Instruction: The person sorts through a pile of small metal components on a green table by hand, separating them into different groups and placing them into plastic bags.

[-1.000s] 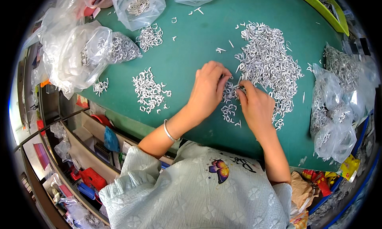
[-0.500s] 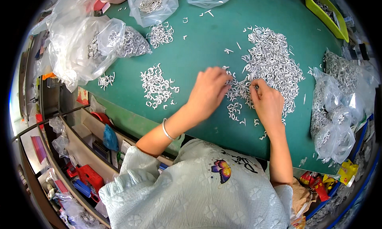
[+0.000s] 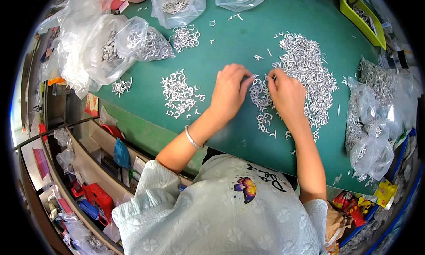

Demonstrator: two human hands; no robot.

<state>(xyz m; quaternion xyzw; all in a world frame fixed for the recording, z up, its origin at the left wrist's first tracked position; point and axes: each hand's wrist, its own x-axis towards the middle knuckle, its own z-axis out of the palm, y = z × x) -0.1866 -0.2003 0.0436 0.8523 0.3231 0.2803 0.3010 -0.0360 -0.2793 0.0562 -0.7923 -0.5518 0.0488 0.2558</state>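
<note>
A large heap of small curved silver metal pieces (image 3: 310,73) lies on the green table (image 3: 230,47). My left hand (image 3: 229,90) is at the left edge of its near-left spread, thumb and fingertips drawn together; anything in them is too small to make out. Close by on the right, my right hand (image 3: 287,93) reaches over the same spread, thumb and forefinger pinched at its edge, and what they grip is hidden. Between and below the hands lie loose curved pieces (image 3: 264,121). Left of my left hand is a separate pile of curved pieces (image 3: 178,93).
Clear bags of metal pieces stand at the far left (image 3: 152,44) and right (image 3: 369,144). Open bags (image 3: 177,9) of pieces sit along the back. A smaller pile (image 3: 185,37) and a yellow-green bin (image 3: 376,31) are also there. Drawers (image 3: 102,153) with clutter flank me on the left.
Both hands have moved slightly away from me; the right has also shifted left, nearer the left. The left hand's thumb and fingertips have come back from over the pieces to their edge.
</note>
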